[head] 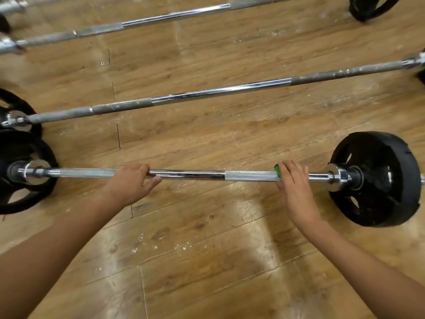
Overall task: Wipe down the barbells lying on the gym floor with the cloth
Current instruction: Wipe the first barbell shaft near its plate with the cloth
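Worn wooden flooring is carrying barbells lying side by side, with a second barbell and a third barbell stretching across farther back. On the nearest barbell, a black left plate is sitting at the end. The left hand is curling its fingers over the shaft, thumb reaching underneath. Farther along, a green cloth is peeking from under the right hand, which is clasping it around the knurled section. A black right plate is standing at the far end.

Green cloth, chrome knurled barbell, black plates, brown wood-grain floor.
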The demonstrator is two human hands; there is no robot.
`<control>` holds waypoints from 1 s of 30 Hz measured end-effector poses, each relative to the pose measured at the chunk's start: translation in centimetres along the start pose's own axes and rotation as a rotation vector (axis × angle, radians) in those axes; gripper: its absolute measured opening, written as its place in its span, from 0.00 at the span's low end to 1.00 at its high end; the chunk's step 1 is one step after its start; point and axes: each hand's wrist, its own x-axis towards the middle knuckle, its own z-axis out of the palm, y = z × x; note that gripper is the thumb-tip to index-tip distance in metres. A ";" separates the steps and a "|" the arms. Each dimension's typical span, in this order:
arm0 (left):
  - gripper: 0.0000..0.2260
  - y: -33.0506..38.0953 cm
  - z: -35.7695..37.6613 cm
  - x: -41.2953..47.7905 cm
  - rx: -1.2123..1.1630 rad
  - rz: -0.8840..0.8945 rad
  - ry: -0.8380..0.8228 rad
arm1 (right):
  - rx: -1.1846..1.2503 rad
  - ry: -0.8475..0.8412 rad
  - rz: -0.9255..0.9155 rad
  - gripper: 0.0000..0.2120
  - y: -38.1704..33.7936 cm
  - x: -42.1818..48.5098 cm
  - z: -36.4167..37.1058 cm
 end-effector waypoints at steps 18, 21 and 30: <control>0.40 1.7 4.5 -3.7 -0.178 -0.076 0.164 | -0.057 -0.177 -0.133 0.25 1.8 1.2 -2.1; 0.44 2.1 4.7 -4.2 -0.171 -0.083 0.153 | -0.065 -0.193 -0.144 0.24 1.4 1.3 -2.7; 0.40 3.0 0.1 -6.9 -0.108 -0.083 0.009 | -0.120 -0.385 -0.090 0.32 -1.8 4.0 -8.7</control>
